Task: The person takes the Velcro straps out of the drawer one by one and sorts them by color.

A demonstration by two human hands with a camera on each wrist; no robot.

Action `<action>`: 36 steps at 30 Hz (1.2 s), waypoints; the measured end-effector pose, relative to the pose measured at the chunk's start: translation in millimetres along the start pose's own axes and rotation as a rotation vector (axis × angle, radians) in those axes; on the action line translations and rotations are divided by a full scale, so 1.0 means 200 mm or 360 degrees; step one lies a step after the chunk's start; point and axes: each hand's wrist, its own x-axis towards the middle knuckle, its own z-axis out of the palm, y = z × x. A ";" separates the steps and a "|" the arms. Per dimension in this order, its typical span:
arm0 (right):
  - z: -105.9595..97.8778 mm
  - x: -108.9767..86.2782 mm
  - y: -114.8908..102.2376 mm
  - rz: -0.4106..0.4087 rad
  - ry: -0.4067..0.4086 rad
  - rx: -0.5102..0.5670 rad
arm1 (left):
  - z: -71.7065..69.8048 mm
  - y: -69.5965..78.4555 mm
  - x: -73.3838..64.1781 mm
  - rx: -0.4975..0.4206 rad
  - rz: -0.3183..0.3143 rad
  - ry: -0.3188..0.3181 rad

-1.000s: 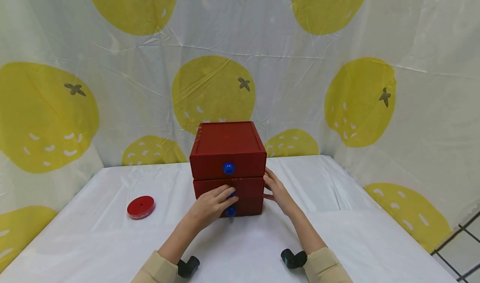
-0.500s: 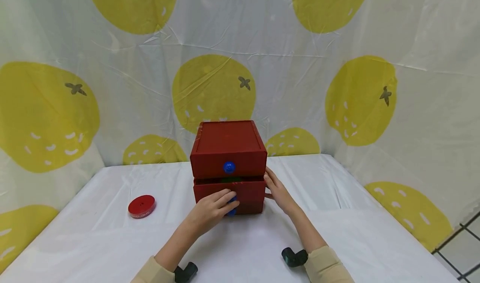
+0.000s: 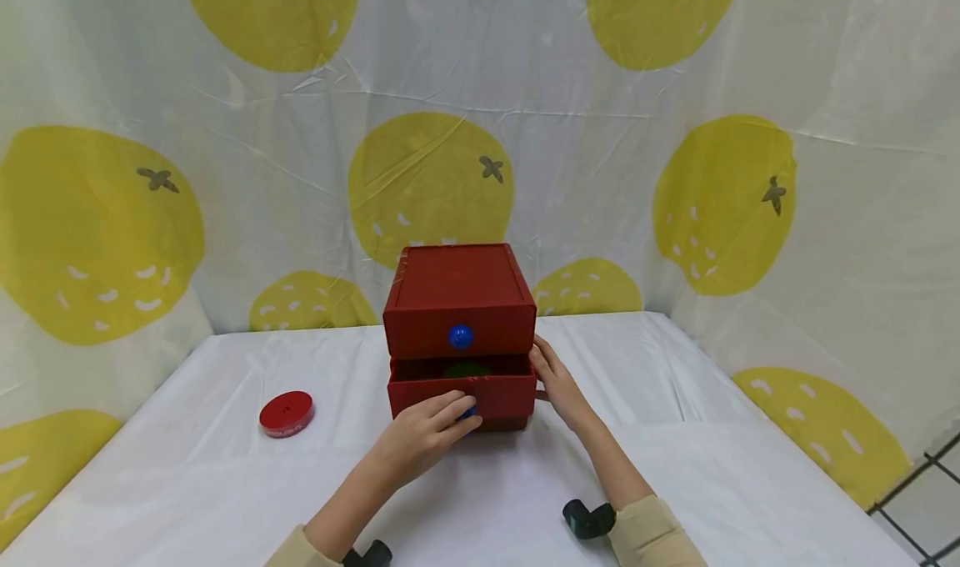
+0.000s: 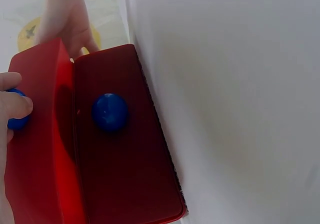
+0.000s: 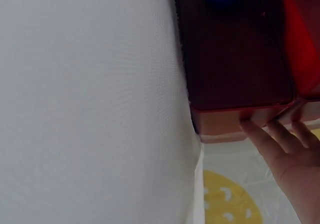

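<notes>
A red chest of drawers (image 3: pixel 457 277) with blue knobs stands mid-table. My left hand (image 3: pixel 423 435) pinches the blue knob (image 4: pixel 18 118) of the middle drawer (image 3: pixel 501 397), which is partly pulled out. Inside that drawer a green thing (image 3: pixel 467 369) shows, too little of it to tell its kind. The top drawer (image 3: pixel 420 335) is closed, and so is the bottom drawer (image 4: pixel 125 174), seen below in the left wrist view. Against the chest's right side my right hand (image 3: pixel 558 386) rests with fingers extended; its fingertips (image 5: pixel 248 126) touch the wall.
A flat, round red roll (image 3: pixel 287 414) lies left of the chest on the white-covered table (image 3: pixel 225 492). Behind hangs a white curtain (image 3: pixel 570 183) printed with yellow fruit. A black elbow-shaped piece (image 3: pixel 588 519) sits by the right wrist.
My left hand has drawn the middle drawer outward by its knob, and a gap now shows the green thing inside. My right hand has stayed at the chest's side.
</notes>
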 end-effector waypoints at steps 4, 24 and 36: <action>0.00 -0.01 0.01 -0.0001 -0.0026 0.0023 | -0.01 0.02 0.00 -0.0004 0.0012 0.0052; -0.01 -0.01 0.00 0.0006 -0.0059 0.0083 | -0.11 0.07 -0.02 -0.0034 0.0091 0.0042; -0.01 0.00 -0.02 -0.0001 -0.0068 0.0091 | -0.13 0.08 -0.01 -0.0002 0.0195 0.0109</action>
